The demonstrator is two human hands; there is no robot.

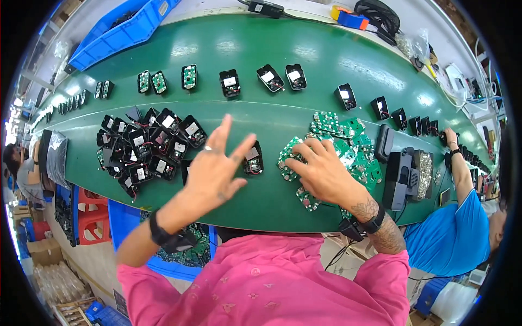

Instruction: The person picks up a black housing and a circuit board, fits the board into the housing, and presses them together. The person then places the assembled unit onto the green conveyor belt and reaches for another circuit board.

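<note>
Green circuit boards [348, 146], heaped on the green surface [272, 108] for easy picking. Right hand [323, 171] rested on the heap's near edge, fingers spread. Left hand [215, 168] hovered left of the heap, splayed, empty, beside one black housing [253, 160].

The long curved surface [304, 70] is dark green with pale glare patches, and the loose heap of small circuit boards [348, 146] on it is brighter green with silver specks. The pile of small open plastic housings [149, 144] is black, each with a white label and thin red wires, and the single housing [253, 159] nearby matches them. The plastic bin [122, 32] is blue; the person's shirt [266, 282] is pink with a faint small motif, and both wrist straps [160, 232] are black.
</note>
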